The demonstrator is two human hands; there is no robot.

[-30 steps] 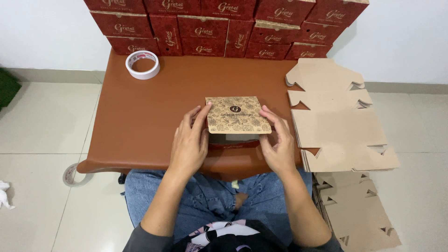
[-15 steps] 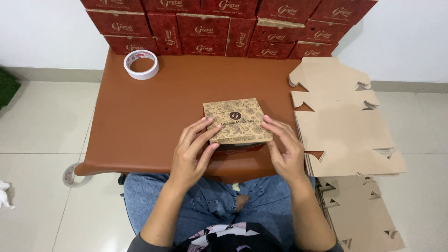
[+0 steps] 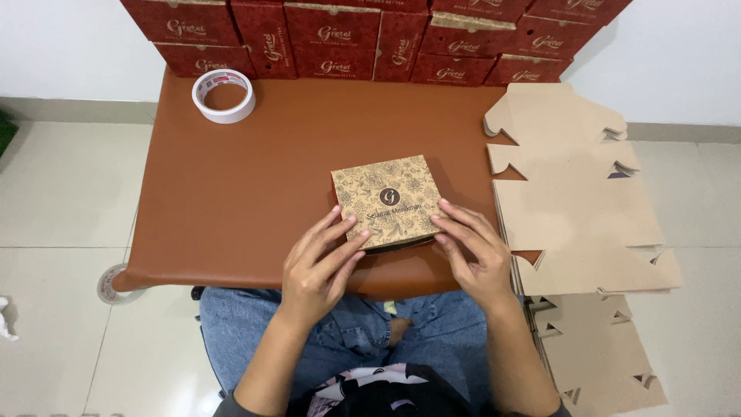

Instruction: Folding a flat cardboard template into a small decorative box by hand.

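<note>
Brown table (image 3: pixel 231 193): tape roll (image 3: pixel 224 96), cardboard blanks (image 3: pixel 579 208) beside box (image 3: pixel 387 199).

a tape roll (image 3: pixel 224 96), stacked red boxes (image 3: pixel 332 38) and flat cardboard blanks (image 3: pixel 575 201) surround the brown table (image 3: pixel 231 185).

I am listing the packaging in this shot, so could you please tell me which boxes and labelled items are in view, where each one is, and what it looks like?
Small box: square, tan with dark floral print and round emblem, on the brown table, both hands touching its near edge.
Red boxes: stacked along the wall, pale script logos.
Flat blanks: plain brown cardboard, piled to the right.
Tape roll: white ring, far left corner of the table.
</note>
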